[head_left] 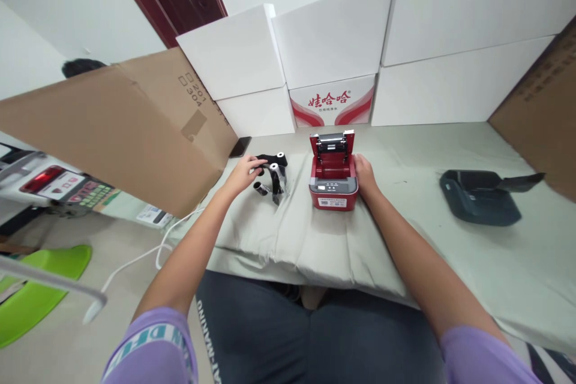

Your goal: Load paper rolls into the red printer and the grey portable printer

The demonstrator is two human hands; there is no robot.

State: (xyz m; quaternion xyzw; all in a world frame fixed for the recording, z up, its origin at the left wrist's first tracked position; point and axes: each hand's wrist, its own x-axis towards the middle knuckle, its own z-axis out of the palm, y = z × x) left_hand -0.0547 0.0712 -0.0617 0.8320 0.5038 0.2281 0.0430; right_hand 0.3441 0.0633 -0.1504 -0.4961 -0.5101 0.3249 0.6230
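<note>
A small red printer [333,201] stands on the cloth-covered table in front of me, its lid [333,143] raised and a black roller showing inside. My right hand [365,175] grips the printer's right side, its fingertips partly hidden behind the body. To the left of the printer lie several black rolls [275,177] with white cores, some with clear wrapping. My left hand [245,173] is at these rolls, its fingers closed on the black roll [269,159] at the back. A dark phone-like slab [240,147] lies beyond my left hand.
A dark plastic device [479,198] with a raised flap sits at the right. White boxes [333,30] line the back, and cardboard panels [157,126] flank both sides. A white cable [135,259] hangs off the left edge. A green chair [45,288] stands on the floor at left.
</note>
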